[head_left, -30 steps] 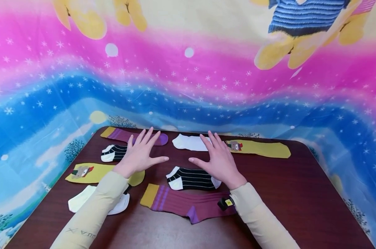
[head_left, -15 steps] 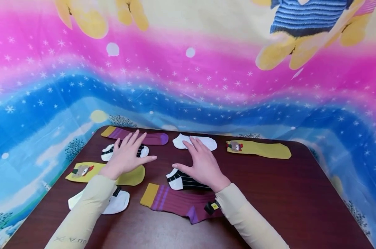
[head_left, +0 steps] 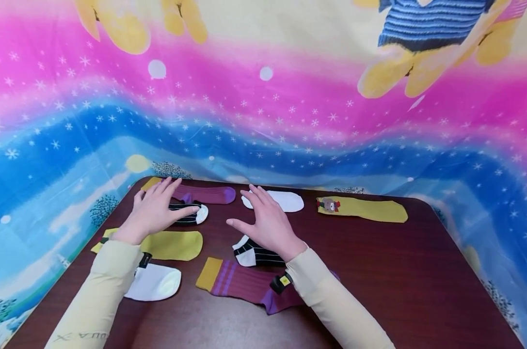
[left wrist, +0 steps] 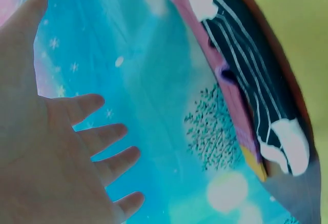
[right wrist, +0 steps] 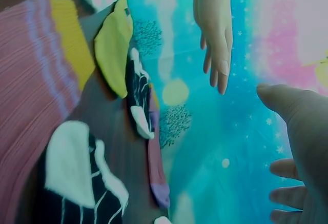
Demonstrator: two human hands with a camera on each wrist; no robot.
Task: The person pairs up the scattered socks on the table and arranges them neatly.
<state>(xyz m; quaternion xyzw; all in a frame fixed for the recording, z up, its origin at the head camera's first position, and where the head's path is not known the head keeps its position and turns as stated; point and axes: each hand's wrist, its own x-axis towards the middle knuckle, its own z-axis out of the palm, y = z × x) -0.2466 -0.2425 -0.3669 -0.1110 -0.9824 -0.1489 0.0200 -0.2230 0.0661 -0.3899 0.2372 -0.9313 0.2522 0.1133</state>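
My left hand, fingers spread, hovers over a black striped ankle sock and a purple sock at the back left. Below its wrist lie a yellow sock and a white ankle sock, partly hidden by the sleeve. Also spread and holding nothing, my right hand is above a second black striped sock, overlapping a white sock in the head view. A large purple sock with a mustard cuff lies under the right forearm. The left wrist view shows the left palm raised above the socks.
At the back right lies another yellow sock with a bear pattern. The socks lie flat on a dark brown table. A colourful printed cloth hangs right behind the table's back edge.
Both hands have swept left over the socks, fingers still spread. The right hand has moved off the yellow sock at the back right. The socks have stayed in place.
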